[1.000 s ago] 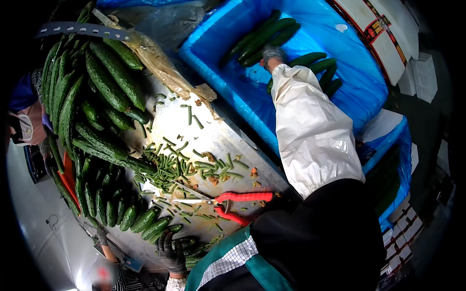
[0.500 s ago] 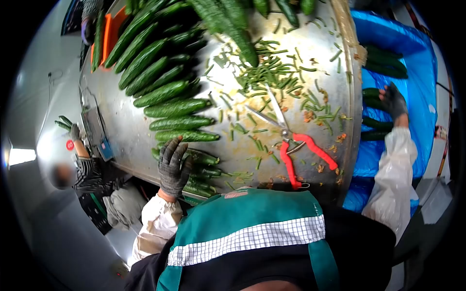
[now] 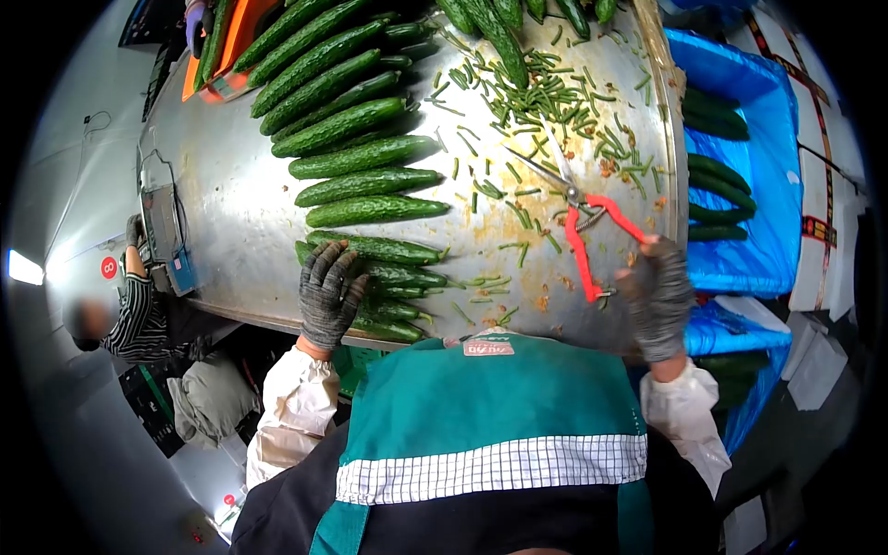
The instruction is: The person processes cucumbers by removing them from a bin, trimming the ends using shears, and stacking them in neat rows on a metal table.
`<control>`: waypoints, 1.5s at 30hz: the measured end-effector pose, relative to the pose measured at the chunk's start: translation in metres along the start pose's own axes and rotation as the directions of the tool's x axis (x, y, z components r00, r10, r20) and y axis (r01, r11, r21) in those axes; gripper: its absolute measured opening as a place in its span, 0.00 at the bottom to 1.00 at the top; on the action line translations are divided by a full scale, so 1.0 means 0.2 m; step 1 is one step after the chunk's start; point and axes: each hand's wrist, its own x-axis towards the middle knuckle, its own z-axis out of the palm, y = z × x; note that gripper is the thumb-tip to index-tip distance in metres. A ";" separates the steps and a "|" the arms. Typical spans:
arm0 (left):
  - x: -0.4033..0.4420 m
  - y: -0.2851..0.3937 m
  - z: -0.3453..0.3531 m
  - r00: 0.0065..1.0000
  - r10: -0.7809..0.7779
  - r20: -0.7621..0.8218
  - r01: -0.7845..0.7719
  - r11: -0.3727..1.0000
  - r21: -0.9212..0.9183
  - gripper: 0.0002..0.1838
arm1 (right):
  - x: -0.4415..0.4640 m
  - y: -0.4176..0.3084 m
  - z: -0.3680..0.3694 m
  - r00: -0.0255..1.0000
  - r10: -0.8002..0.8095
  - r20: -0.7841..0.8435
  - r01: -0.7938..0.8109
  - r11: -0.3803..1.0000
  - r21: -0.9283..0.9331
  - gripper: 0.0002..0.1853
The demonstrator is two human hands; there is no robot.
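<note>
My left hand (image 3: pixel 327 291), in a dark grey knitted glove, lies with outstretched fingers over the left ends of the nearest cucumbers (image 3: pixel 393 249). It grips none of them. My right hand (image 3: pixel 659 301), gloved alike and a little blurred, hovers at the table's right side with thumb and fingers apart. Its fingertips are at the end of one red handle of the garden shears (image 3: pixel 577 242); whether they touch cannot be made out. The shears lie on the metal table with blades spread, pointing away from me. Small trimmed stem pieces (image 3: pixel 555 102) are scattered around the blades.
A long row of cucumbers (image 3: pixel 338 125) runs up the metal table (image 3: pixel 231 231). More lie at the far edge. Blue-lined bins (image 3: pixel 740 268) holding cucumbers stand on the right. An orange crate (image 3: pixel 242 42) and another person's gloved hand (image 3: pixel 197 20) are far left. Another person (image 3: pixel 139 310) stands left.
My right hand has come back from the blue-lined bin to the shears' handles. My left hand stays on the near cucumbers. The view has shifted slightly.
</note>
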 end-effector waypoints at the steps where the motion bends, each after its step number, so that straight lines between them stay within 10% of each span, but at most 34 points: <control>1: -0.02 0.00 0.00 1.000 0.005 0.012 -0.005 1.000 -0.016 0.22 | -0.04 -0.03 0.05 1.000 0.006 -0.009 -0.006 1.000 -0.008 0.22; 3: -0.05 -0.01 0.00 1.000 0.025 0.017 -0.025 0.999 -0.027 0.24 | -0.11 -0.07 0.13 0.951 -0.303 0.064 0.303 0.868 -0.394 0.33; 18: -0.07 -0.08 0.00 0.889 0.264 0.375 -0.333 0.934 0.132 0.50 | -0.10 -0.09 0.27 0.996 0.083 -0.038 -0.087 0.743 -0.664 0.35; 28: 0.16 0.07 0.14 0.945 0.205 0.256 -0.242 0.963 0.121 0.24 | 0.01 -0.19 0.24 0.980 0.180 0.085 -0.057 0.664 -0.745 0.32; 30: 0.23 0.13 0.12 0.848 0.019 0.529 -0.119 0.980 0.157 0.24 | 0.00 -0.20 0.23 0.979 0.186 0.080 -0.077 0.706 -0.704 0.31; 34: 0.30 0.07 0.18 0.839 0.040 0.543 -0.085 0.995 0.058 0.23 | -0.12 -0.35 0.12 0.948 0.303 0.101 -0.230 0.868 -0.440 0.24; 37: 0.30 0.07 0.19 0.871 0.069 0.487 -0.093 0.995 0.026 0.23 | -0.34 -0.30 0.11 0.991 0.091 0.101 -0.061 0.961 -0.269 0.21; 39: 0.29 0.08 0.20 0.878 0.052 0.476 -0.070 0.997 0.022 0.23 | -0.42 -0.35 0.11 0.894 0.272 0.357 -0.302 0.953 0.030 0.24; 45: 0.28 0.12 0.21 0.916 -0.067 0.396 0.029 0.994 0.101 0.24 | -0.52 -0.32 0.29 0.893 0.106 0.437 -0.095 0.994 -0.047 0.30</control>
